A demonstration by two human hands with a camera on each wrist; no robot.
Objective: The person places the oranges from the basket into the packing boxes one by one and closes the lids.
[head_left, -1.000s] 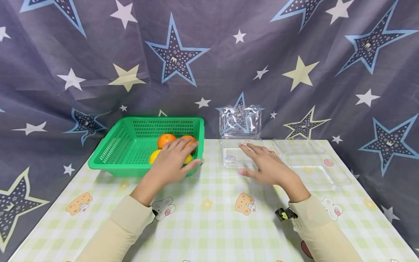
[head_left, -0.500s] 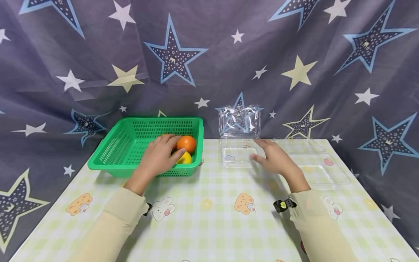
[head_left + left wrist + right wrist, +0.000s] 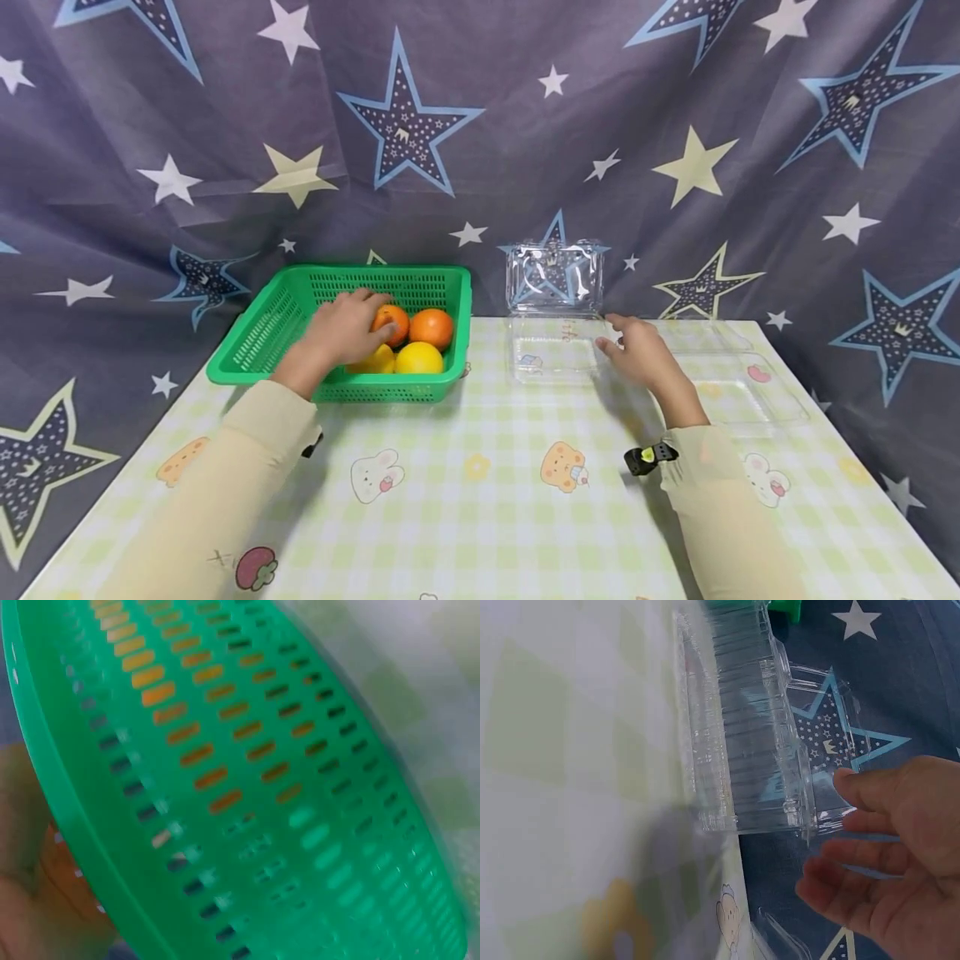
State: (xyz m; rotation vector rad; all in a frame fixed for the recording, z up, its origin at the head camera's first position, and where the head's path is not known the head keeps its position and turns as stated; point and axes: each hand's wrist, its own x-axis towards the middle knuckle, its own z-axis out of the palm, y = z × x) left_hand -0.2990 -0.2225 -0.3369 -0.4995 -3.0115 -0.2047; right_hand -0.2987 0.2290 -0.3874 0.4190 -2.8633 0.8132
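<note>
In the head view my left hand (image 3: 333, 333) reaches into the green plastic basket (image 3: 270, 380). Its thumb and fingers lie around the left side of an orange (image 3: 394, 323); I cannot tell how firmly they touch it. Beside that fruit are another orange (image 3: 431, 329) and two yellow fruits, one (image 3: 420, 358) at the front right. My right hand (image 3: 641, 354) is at the right edge of a clear hinged plastic box (image 3: 525, 375), whose lid (image 3: 555, 279) stands up. In the right wrist view its fingers are loosely bent near the box corner, holding nothing visible.
A second clear plastic container (image 3: 776, 408) lies open on the right of the checked tablecloth (image 3: 480, 517). A star-patterned curtain (image 3: 495, 158) hangs behind the table. In the left wrist view the basket wall (image 3: 247, 765) fills most of the picture.
My left hand has shifted left across the fruits, uncovering the right orange and the yellow fruits. My right hand has drawn back from over the box to its right edge.
</note>
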